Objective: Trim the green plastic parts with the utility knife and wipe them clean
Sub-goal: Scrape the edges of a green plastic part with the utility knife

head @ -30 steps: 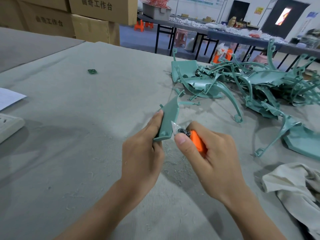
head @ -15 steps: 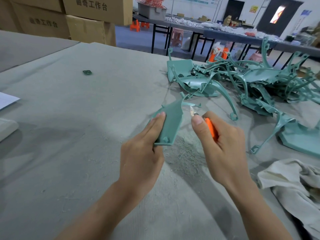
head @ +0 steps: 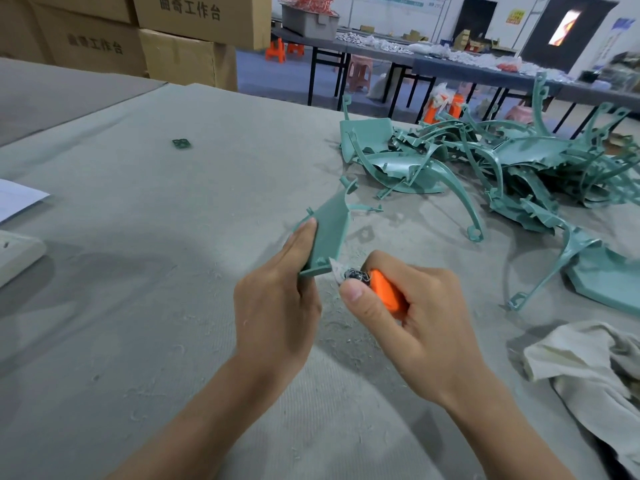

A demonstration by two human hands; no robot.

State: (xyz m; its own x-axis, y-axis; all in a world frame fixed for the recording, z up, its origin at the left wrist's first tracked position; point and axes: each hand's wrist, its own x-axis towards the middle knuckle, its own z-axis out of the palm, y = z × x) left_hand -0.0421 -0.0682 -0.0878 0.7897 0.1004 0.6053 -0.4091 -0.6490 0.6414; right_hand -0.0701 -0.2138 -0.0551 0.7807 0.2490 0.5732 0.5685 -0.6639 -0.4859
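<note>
left hand (head: 277,303): curled round the lower end of a flat green plastic part (head: 327,233), index finger laid straight along its left edge; the part is held tilted above the table, just ahead of both hands.
right hand (head: 415,323): wrapped round the orange utility knife (head: 384,289), thumb pointing forward beside the handle; the short blade tip touches the part's lower right corner.
table (head: 138,271): covered in grey felt-like cloth, with pale plastic shavings scattered under and around the hands.
pile of green parts (head: 485,168): tangled heap of curved arms and flat panels at the far right of the table, well apart from the held part; one long curved arm reaches out toward the middle.
single green panel (head: 609,278): lies flat at the right edge, just in front of the pile.
rag (head: 588,372): crumpled off-white cloth on the table at lower right, near the right forearm.
small green scrap (head: 181,143): alone on the far left-centre of the table.
white paper (head: 17,200): at the left edge, with a pale plastic object (head: 17,254) just below it, cut off by the frame.
cardboard boxes (head: 173,32): stacked behind the table at upper left, printed with characters.
background: dark long tables with white clutter, orange stools beneath.
in the way: the left hand hides the part's lower left edge; the right thumb hides part of the knife's front.
</note>
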